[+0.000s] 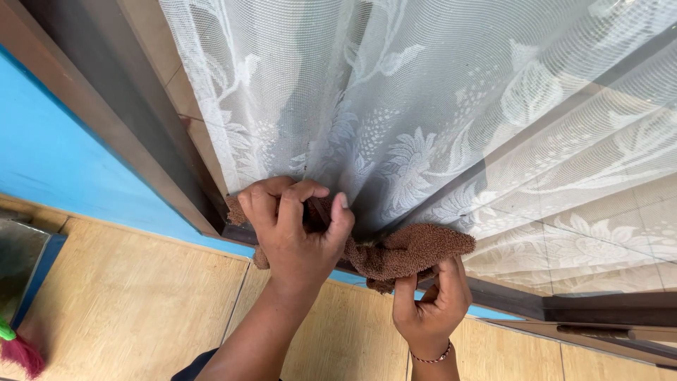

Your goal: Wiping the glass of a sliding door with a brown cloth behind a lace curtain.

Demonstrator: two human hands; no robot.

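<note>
From where I watched, both hands were crowded against the dark window frame [176, 176]: my left hand [296, 226] was bunched on one end of the brown cloth [405, 254] at the frame's lower corner, and my right hand [431, 303] pinched the other end just beside it, so little room lay between them. The white lace curtain [423, 106] hung right behind the glass above, and the frame's lower rail [599, 307] barred the way to the right. Open room lay below, over the tan tiled floor [127, 296], with only a pink broom head [25, 353] at its far left edge.
</note>
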